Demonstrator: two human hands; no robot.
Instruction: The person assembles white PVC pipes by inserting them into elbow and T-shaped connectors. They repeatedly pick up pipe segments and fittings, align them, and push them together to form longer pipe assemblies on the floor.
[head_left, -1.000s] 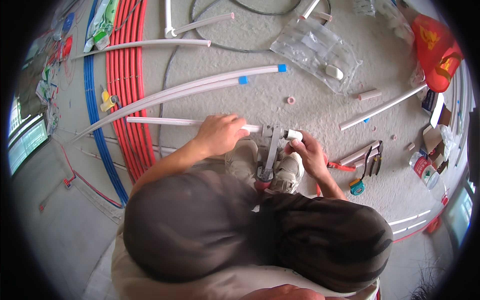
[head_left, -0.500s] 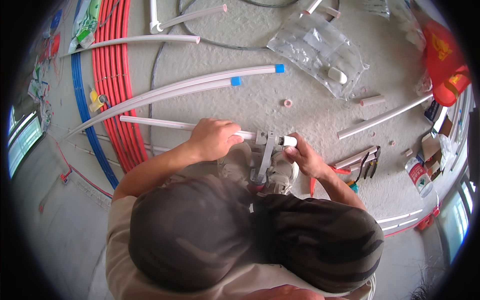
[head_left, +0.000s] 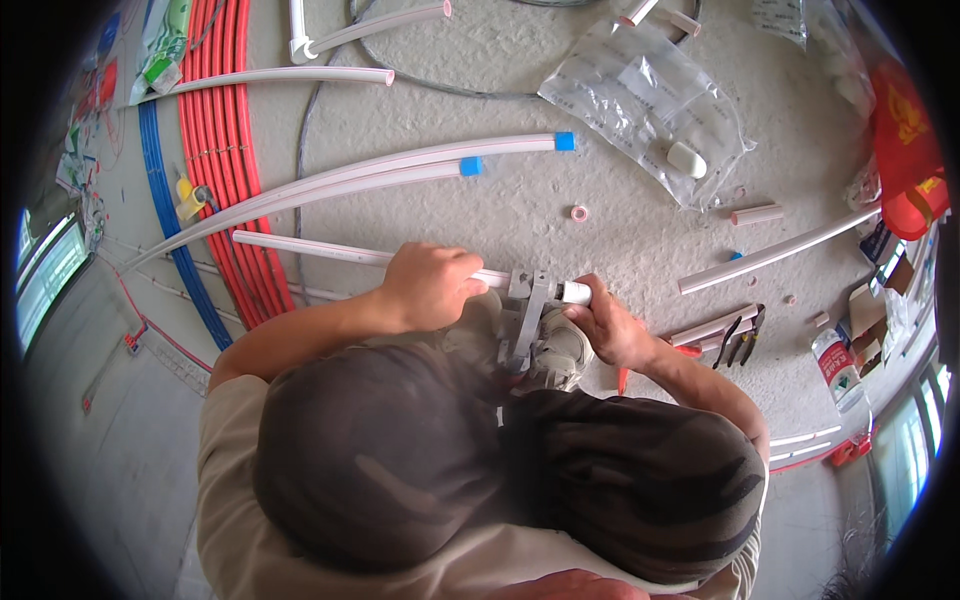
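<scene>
My left hand (head_left: 432,285) is closed around a long white pipe (head_left: 310,245) with a red stripe. That pipe's right end meets the metal head of a pipe fusion welder (head_left: 531,318), which stands upright between my shoes. On the head's other side, my right hand (head_left: 612,325) grips a short white pipe fitting (head_left: 576,292) between thumb and fingers. A dark die shows between the fitting and the welder's head. My knees hide the welder's lower part.
Two white pipes with blue caps (head_left: 470,166) cross red pipes (head_left: 215,150) and blue pipes (head_left: 165,200) at left. A plastic bag (head_left: 640,100) holding a white piece lies ahead. Pliers (head_left: 745,335), pipe offcuts (head_left: 757,215) and a bottle (head_left: 838,365) are at right.
Both hands keep their grips on the pipe and the fitting. The whole view has shifted slightly. A small blue piece now shows on the floor at right.
</scene>
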